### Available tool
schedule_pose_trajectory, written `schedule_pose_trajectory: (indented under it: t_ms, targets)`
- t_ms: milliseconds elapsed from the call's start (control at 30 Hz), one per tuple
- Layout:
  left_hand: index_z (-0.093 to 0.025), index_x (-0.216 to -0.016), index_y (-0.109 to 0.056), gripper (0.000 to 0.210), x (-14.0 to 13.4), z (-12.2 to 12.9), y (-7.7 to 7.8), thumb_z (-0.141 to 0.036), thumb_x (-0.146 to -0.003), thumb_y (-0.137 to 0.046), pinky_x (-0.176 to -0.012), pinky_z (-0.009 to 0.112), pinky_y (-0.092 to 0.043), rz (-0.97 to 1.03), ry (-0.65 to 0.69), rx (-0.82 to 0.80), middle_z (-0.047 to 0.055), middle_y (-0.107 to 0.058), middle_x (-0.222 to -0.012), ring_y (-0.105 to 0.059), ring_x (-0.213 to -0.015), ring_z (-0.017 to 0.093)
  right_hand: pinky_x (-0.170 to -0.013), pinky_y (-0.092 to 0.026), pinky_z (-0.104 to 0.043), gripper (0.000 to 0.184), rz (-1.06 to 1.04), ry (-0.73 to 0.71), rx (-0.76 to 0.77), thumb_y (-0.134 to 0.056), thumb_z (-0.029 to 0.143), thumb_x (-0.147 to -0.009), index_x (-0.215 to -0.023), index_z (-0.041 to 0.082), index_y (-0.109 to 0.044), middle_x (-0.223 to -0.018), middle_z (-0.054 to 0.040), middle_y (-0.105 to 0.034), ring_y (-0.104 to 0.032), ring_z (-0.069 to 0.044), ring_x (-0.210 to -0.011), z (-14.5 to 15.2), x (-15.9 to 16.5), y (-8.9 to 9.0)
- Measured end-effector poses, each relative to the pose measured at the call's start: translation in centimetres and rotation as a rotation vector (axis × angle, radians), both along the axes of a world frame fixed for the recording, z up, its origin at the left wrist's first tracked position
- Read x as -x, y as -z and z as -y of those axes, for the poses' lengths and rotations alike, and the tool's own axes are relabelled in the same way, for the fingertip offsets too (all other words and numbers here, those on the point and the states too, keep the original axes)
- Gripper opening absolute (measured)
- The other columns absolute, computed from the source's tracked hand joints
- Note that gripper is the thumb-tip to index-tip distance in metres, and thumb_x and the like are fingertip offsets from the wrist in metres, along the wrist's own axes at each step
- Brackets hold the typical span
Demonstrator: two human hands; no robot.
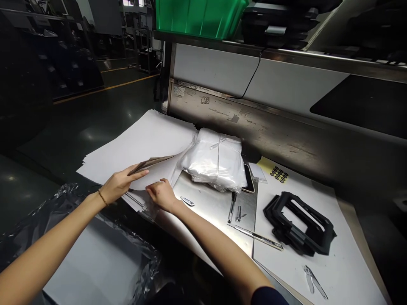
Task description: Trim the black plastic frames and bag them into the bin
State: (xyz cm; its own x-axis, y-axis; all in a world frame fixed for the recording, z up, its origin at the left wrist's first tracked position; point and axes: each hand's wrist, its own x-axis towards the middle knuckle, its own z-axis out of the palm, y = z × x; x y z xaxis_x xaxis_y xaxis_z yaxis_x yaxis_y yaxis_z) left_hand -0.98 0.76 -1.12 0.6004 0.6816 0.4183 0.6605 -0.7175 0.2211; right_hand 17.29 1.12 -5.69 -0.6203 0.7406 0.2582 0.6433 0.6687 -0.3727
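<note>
Left hand (117,185): is reaching forward, fingers clasping curled sheets (159,171). Right hand (163,195): is angling inward, fingers curling at their edge, pinch unclear.

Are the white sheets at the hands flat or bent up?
Bent up: the white sheets curve upward on the near side, the left hand holding the raised part, the right hand at its edge.

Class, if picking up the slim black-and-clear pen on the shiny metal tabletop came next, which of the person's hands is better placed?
Probably the right hand: it is nearer the pen, while the left hand holds curled white sheets.
</note>
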Motion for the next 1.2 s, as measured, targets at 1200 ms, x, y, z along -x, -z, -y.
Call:
schedule_pose_trajectory:
  t_ms: [1200]
  targets:
    - [-0.034, -0.099, -0.055, 0.027, 1.3, 1.0, 4.7, -0.024, -0.078, -0.041, -0.047, 0.03, -0.042, 0.212, -0.264, 0.2, -0.006, -0.064, -0.062, -0.047, -0.042, 0.013, -0.062, -0.046, -0.027, 0.016, 0.049, 0.612, 0.008, -0.042, 0.024, -0.085, -0.089, 0.013, -0.052, -0.08, -0.0013, -0.055, -0.054, -0.011, -0.069, 9.7, -20.1, 1.0]
